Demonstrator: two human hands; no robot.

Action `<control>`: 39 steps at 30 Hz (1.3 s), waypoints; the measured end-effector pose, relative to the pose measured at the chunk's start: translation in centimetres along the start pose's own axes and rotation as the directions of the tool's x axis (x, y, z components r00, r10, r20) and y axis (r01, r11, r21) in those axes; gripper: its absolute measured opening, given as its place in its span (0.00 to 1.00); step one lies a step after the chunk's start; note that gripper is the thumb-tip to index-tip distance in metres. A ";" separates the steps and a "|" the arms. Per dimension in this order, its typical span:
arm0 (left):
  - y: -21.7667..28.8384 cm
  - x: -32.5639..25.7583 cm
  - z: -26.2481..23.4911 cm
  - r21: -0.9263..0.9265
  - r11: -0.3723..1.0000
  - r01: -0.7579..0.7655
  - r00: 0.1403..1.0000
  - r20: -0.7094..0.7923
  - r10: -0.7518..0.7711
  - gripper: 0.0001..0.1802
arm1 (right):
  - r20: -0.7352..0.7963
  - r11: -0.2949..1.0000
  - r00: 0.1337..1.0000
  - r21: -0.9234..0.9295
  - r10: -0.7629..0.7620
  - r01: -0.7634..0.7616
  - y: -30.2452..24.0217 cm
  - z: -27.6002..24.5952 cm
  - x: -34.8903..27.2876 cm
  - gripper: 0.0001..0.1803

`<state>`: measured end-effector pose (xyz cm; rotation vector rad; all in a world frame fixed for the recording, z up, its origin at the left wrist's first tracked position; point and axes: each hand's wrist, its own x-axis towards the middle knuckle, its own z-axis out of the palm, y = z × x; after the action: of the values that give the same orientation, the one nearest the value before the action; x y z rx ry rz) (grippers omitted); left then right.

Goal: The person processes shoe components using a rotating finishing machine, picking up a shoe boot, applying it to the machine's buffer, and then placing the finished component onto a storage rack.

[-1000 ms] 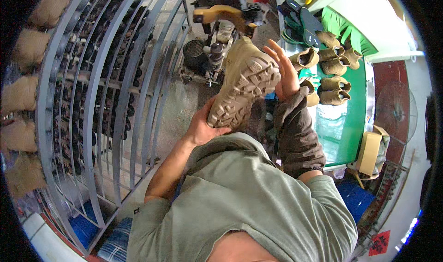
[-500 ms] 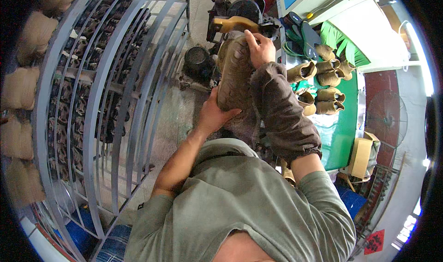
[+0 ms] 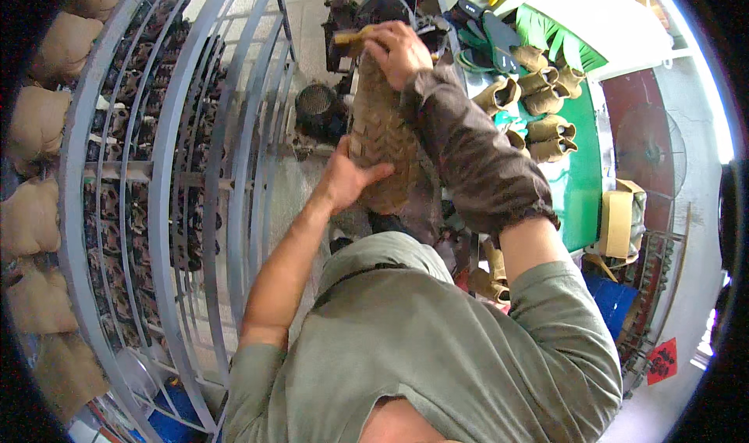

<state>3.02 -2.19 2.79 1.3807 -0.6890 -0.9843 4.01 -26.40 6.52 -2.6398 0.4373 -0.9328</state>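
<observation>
A tan boot or shoe (image 3: 382, 135) is held between my hands, its treaded sole turned toward me and its upper mostly hidden. My left hand (image 3: 351, 179) grips the near end, with the thumb lying across the sole. Over the far end curls my right hand (image 3: 399, 56), its forearm in a dark brown sleeve cover. That far end is up against a dark machine (image 3: 384, 7) with a yellow part (image 3: 349, 37), which my right fingers partly overlap. Whether the shoe touches the machine, I cannot tell.
A grey metal rack (image 3: 162, 170) with dark shoes stands on the left, tan shoes (image 3: 35, 123) beyond it. A round-grilled motor (image 3: 316, 99) sits near the machine. On the right, a green-topped table (image 3: 581, 201) carries several tan shoes (image 3: 550, 138) and dark insoles (image 3: 495, 37).
The shoe has turned so its tread faces me more squarely. My right hand has moved left over its far end, now covering part of the yellow piece. My left hand keeps its grip.
</observation>
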 end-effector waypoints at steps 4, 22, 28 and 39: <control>2.2 -1.4 0.4 -0.183 0.977 0.105 0.994 -0.004 -0.107 0.36 | 0.081 0.993 0.992 -0.048 -0.101 0.105 -1.1 -1.1 -0.5 0.17; -1.8 -2.2 0.2 -0.358 0.934 -0.012 0.997 0.063 0.037 0.37 | -0.035 0.985 0.985 -0.043 -0.169 0.168 -6.3 -3.9 -2.7 0.16; -1.6 -2.5 0.2 -0.308 0.951 0.008 0.999 0.032 0.002 0.40 | -0.004 0.989 0.991 -0.060 -0.136 0.136 -8.9 -6.1 -4.2 0.21; -2.4 -3.9 1.8 -0.232 0.973 0.005 0.998 -0.056 -0.018 0.45 | 0.053 0.956 0.987 -0.243 -0.154 0.162 -10.3 -7.1 -6.2 0.32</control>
<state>-0.71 0.52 1.20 1.2042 -0.5062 -0.9969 -3.26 -15.98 12.34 -2.9497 0.3583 -0.9328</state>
